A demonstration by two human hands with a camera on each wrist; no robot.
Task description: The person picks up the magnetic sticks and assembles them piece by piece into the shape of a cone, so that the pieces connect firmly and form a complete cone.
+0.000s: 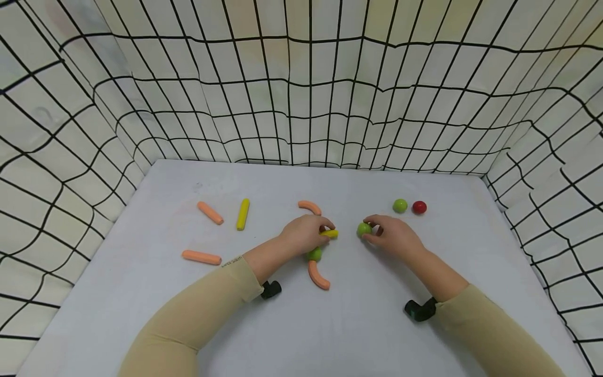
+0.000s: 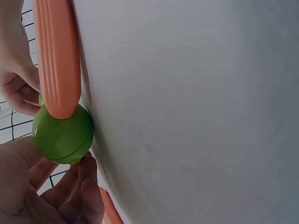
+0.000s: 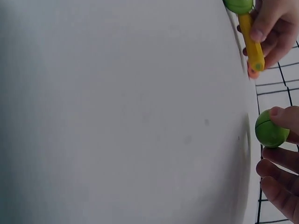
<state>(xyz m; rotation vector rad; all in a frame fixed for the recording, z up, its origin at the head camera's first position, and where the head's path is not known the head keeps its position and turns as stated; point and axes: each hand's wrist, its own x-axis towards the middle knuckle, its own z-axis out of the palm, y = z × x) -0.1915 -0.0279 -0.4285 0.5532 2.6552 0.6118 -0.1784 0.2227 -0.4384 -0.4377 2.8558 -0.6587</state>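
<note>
Near the middle of the table my left hand (image 1: pixel 305 233) pinches a yellow stick (image 3: pixel 252 44) between thumb and fingers. One end of that stick meets a green ball (image 2: pixel 63 135). A curved orange stick (image 1: pixel 318 276) reaches from this ball toward the near side; its ridged surface shows large in the left wrist view. Beyond the hand lies another curved orange stick (image 1: pixel 309 206), its near end partly hidden. To the right, my right hand (image 1: pixel 398 235) pinches a second green ball (image 3: pixel 271 130), apart from the yellow stick's free end.
Two straight orange sticks (image 1: pixel 210 213) and a yellow stick (image 1: pixel 243 214) lie on the left of the white table (image 1: pixel 367 324). A green ball (image 1: pixel 400 206) and a red ball (image 1: pixel 419 207) sit at the back right. Black netting (image 1: pixel 311 84) stands around the back and sides.
</note>
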